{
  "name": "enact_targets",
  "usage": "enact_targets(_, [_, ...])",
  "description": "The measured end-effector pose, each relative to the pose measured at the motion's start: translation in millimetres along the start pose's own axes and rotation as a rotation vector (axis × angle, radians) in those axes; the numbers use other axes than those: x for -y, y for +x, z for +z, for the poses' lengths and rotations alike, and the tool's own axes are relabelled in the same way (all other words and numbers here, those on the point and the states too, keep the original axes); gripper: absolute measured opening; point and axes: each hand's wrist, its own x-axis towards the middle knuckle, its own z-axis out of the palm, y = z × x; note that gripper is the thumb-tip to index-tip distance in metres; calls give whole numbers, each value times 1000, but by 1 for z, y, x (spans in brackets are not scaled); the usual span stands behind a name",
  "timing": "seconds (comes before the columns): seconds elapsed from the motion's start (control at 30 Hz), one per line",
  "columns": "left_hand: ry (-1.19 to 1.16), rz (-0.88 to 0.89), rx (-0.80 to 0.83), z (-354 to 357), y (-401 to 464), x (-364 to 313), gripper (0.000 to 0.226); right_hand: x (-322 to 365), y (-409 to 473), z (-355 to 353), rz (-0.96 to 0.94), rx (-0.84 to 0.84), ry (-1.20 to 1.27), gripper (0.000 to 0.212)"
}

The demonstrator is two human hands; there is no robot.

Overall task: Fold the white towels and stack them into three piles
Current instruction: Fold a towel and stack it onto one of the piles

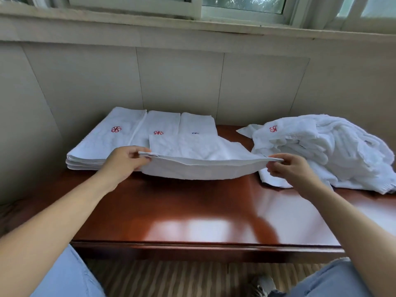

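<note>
Head view, looking down: the reddish-brown surface (192,211) runs wide in front of me under a tiled wall and a window. On its right end lies the heap of unfolded towels (334,151), white and crumpled, one red emblem showing near its top; I cannot count how many are in it, but it is bulky, so I judge a good share of the work is left. At the far left stand three piles of folded towels, side by side and touching: the left pile (102,142), visibly several layers thick at its near edge, the middle pile (162,123), and the right pile (197,123). Two of them show a red emblem on top, the third a small blue mark.

Between the piles and the heap I hold one towel (199,163), folded over and sagging in the middle, just above the surface and overlapping the near edge of the middle and right piles. My left hand (126,161) pinches its left end between thumb and fingers; my right hand (293,168) pinches its right end likewise. So: three piles begun, one towel in hand, one heap to go.
</note>
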Motion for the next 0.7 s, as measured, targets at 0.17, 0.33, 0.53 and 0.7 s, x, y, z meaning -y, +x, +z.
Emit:
enact_targets(0.17, [183, 242, -130, -26, 14, -52, 13, 66, 11, -4, -139, -161, -133, 24])
enact_targets(0.33, [197, 426, -319, -73, 10, -133, 14, 179, 3, -28, -312, -306, -231, 30])
enact_targets(0.53, [251, 529, -426, -107, -25, -184, 21, 254, -42, -47, -418, -434, -461, 27])
enact_targets(0.7, [270, 503, -501, -129, -40, -204, 29, 274, -46, -55, -399, -450, -703, 24])
